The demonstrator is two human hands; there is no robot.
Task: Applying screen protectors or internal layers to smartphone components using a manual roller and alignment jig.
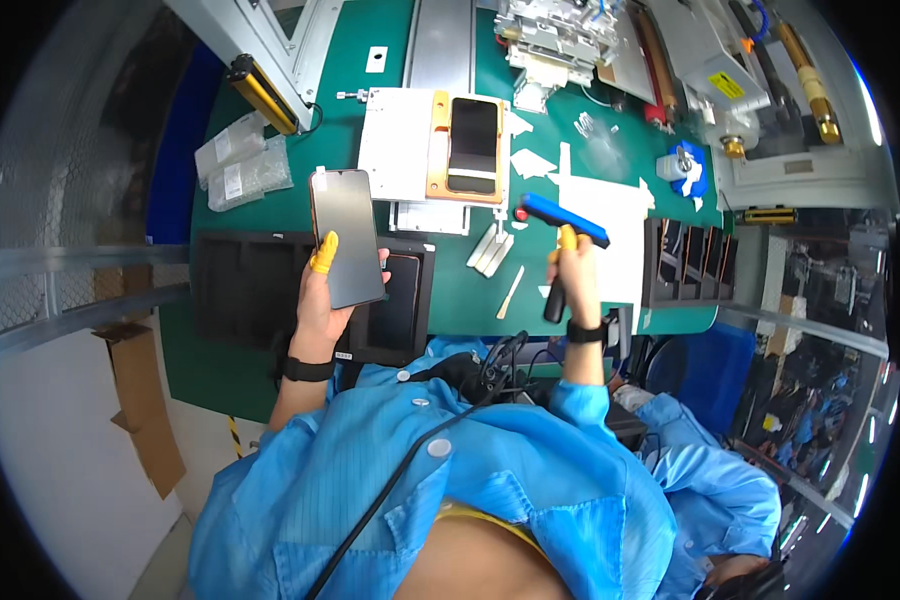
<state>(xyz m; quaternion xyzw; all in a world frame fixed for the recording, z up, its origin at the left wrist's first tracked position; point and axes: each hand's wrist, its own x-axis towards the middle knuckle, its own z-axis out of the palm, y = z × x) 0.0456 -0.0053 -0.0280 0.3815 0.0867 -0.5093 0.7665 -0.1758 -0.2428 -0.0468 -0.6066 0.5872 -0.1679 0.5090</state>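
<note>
My left hand [320,305] is closed round the edges of a smartphone [346,235], its dark screen facing up. A yellow finger cot covers the thumb, which lies on the glass. A small white tab sticks out at the phone's top edge. Over the right part of the bench, my right hand [576,275] grips a hand roller with a blue cylinder [564,219] and a black handle. Yellow covers a finger of this hand too. Ahead, between the hands, another dark phone [473,145] lies in an orange-gold frame [438,150] on a white fixture plate [395,145].
Black foam trays [250,290] lie at the left; one holds a phone [398,300]. White sheets [605,250], white strips [489,250] and a thin pale tool [511,292] lie right of centre. A slotted black rack [685,265] stands at the right. Machinery [555,45] is at the back.
</note>
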